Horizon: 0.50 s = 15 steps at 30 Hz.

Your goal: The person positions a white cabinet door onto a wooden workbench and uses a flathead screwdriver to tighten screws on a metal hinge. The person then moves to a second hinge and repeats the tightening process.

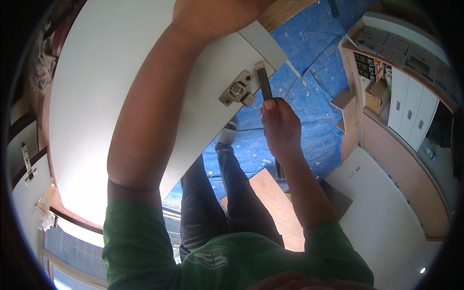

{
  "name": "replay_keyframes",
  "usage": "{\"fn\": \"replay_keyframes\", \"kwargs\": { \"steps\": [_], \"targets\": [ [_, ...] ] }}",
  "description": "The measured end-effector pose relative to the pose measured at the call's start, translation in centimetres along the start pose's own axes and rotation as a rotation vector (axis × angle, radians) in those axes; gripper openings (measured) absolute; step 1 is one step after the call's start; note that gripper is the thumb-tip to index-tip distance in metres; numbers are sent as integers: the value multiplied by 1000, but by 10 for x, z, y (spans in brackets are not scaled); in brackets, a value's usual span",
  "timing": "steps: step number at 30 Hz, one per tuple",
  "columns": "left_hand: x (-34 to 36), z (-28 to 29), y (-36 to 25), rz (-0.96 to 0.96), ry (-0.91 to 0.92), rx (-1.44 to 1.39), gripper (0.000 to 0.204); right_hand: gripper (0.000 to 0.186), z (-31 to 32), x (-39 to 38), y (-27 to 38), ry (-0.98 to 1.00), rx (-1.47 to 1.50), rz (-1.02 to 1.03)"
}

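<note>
The person's right hand (282,129) holds a dark, straight, flat bar-shaped tool with a pale tip (265,86); the fingers are wrapped about its shaft, the thumb lying along the upper side. The shaft extends beyond the fingers at both ends: the pale tip points away from the body, over the edge region of a large, smooth white panel (104,53), while the dark rear end emerges below the hand. Contact between tip and panel cannot be determined from this view. The left hand (217,17) lies above the panel at the upper limit of the view, which cuts it off; the state of its fingers cannot be told.

A silver metal cabinet hinge (237,91) sits on the panel just left of the tool, near the panel's border. This border runs diagonally, from the corner at upper right down toward the dark-trousered legs (246,193). The bare left forearm (145,106) crosses the panel, bounding the working space on the left. To the right of the right hand, a wide span over the blue, pale-flecked floor sheet (321,123) separates it from the white three-door cabinet (411,107). A flat, light-brown wooden board (278,203) lies below, between legs and right forearm (307,188).
</note>
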<state>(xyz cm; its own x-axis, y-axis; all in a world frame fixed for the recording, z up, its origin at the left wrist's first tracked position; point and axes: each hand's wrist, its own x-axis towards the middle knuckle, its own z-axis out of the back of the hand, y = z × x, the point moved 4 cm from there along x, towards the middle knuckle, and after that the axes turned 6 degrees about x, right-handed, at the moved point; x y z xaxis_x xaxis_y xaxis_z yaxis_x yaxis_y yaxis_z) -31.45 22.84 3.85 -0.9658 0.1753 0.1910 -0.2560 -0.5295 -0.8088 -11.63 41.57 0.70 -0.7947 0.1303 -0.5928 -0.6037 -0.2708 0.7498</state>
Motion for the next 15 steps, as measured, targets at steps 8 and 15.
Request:
{"fn": "replay_keyframes", "kwargs": {
  "steps": [8,15],
  "targets": [
    [0,0,1,4,-16,15,24,37,-2,-9,-14,-8,-35,12],
    [1,-2,0,-48,-46,1,25,40,-4,17,8,-82,6,70]
  ]
}}
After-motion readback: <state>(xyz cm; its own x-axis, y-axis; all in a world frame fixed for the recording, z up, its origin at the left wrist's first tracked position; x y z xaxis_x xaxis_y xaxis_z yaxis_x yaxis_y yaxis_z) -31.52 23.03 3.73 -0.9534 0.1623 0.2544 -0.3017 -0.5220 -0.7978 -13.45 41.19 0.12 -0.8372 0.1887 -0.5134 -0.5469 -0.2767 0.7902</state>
